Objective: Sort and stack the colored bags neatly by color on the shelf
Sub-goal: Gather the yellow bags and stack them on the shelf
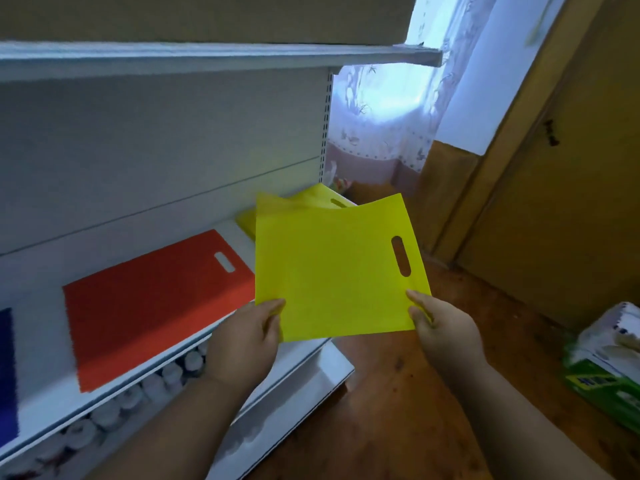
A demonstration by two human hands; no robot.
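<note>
Both hands, left hand (247, 336) & right hand (438, 327), pinched the yellow bag's (332, 271) bottom corners at frame center, so best keep it flat w/ handle slot aligned onto yellow stack (320, 197) behind, right of red stack (156, 299).

A row of white-capped bottles (145, 389) is being seen on the tier below. A patterned lace curtain (391, 109) is being lit by daylight at the back. A green-and-white package (609, 368) is being glimpsed right, beside a wooden door (571, 188), over reddish-brown flooring (398, 410).
</note>
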